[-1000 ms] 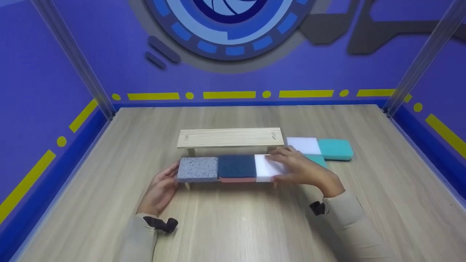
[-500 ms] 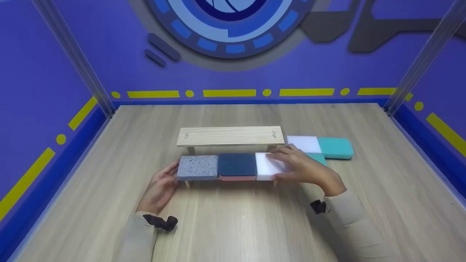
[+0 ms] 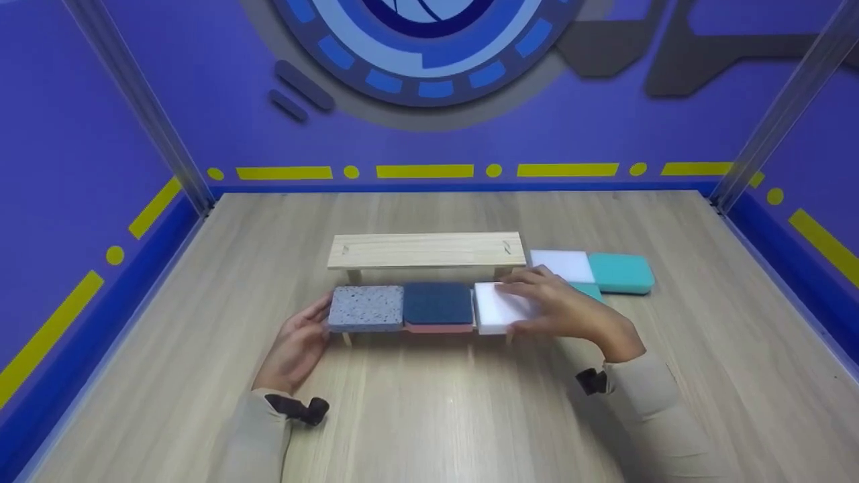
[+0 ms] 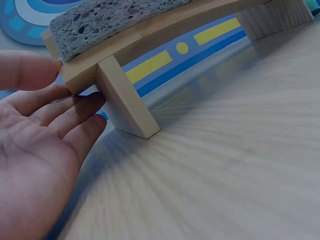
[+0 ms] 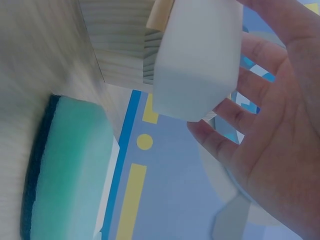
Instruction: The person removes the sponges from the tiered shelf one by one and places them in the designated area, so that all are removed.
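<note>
A speckled grey pumice-like block [image 3: 366,308], a dark-topped sponge with a pinkish underside [image 3: 437,304] and a white sponge block [image 3: 493,310] sit in a row on a low wooden bench [image 4: 131,44]. My right hand [image 3: 564,312] holds the white block by its right part, thumb at the front and fingers over the back. A narrow gap separates that block from the dark sponge. At the bench's left end, my left hand [image 3: 295,352] touches the wood, its fingers fairly straight beside the bench leg [image 4: 125,100] in the left wrist view.
Behind stands a second wooden bench [image 3: 426,250] with a bare top. To its right lie another white block [image 3: 562,266] and a teal sponge [image 3: 621,273]. Another teal sponge [image 3: 588,290] is partly hidden by my right hand. Blue walls enclose the table [image 3: 429,416].
The white block has shifted slightly right with my right hand, and a narrow gap has opened beside the dark sponge. My left hand stays at the bench's end.
</note>
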`<state>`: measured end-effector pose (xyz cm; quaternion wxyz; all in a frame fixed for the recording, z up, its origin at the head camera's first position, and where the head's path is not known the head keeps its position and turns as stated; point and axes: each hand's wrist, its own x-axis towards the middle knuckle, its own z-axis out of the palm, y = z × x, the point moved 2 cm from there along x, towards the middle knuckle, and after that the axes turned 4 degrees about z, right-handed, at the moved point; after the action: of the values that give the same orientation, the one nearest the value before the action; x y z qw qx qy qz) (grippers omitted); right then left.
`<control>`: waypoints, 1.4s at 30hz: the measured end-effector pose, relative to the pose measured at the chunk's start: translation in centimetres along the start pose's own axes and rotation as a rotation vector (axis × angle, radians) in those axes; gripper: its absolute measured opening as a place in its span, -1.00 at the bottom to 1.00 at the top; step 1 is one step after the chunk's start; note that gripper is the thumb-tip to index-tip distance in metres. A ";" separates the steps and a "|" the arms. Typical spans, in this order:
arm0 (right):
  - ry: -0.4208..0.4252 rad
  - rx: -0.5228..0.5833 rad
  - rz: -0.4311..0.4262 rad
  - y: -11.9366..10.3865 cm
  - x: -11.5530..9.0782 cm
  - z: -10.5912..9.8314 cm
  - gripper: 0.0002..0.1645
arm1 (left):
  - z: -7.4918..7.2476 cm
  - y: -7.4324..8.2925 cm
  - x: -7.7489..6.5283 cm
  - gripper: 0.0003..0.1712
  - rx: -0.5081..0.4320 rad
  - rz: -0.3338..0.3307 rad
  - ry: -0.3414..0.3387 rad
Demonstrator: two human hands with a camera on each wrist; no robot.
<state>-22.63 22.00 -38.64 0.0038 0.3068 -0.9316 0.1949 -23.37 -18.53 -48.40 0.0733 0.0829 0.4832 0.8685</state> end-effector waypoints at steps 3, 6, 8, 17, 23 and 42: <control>-0.001 0.008 0.010 0.0 -0.2 -0.1 -0.26 | 0.0 0.0 0.0 -0.19 0.009 -0.004 0.012; -0.006 0.017 0.025 0.1 -0.5 -0.2 -0.26 | 0.0 0.0 0.1 -0.20 0.016 -0.012 0.029; -0.012 0.026 0.033 0.1 -0.6 -0.3 -0.27 | 0.0 0.0 0.1 -0.20 0.011 -0.016 0.041; -0.023 0.043 0.057 0.5 -0.9 -0.6 -0.27 | 0.1 0.0 0.1 -0.21 0.023 -0.002 0.029; -0.044 0.062 0.096 0.9 -1.3 -1.1 -0.26 | 0.1 0.0 0.1 -0.21 0.018 0.003 0.031; 0.008 0.050 0.117 3.2 -3.5 -3.2 -0.29 | 0.1 0.1 0.1 -0.20 0.008 -0.015 0.051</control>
<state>-21.95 27.50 -37.23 -0.0116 0.2509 -0.9428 0.2193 -23.41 -18.47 -48.28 0.0674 0.0575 0.4891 0.8677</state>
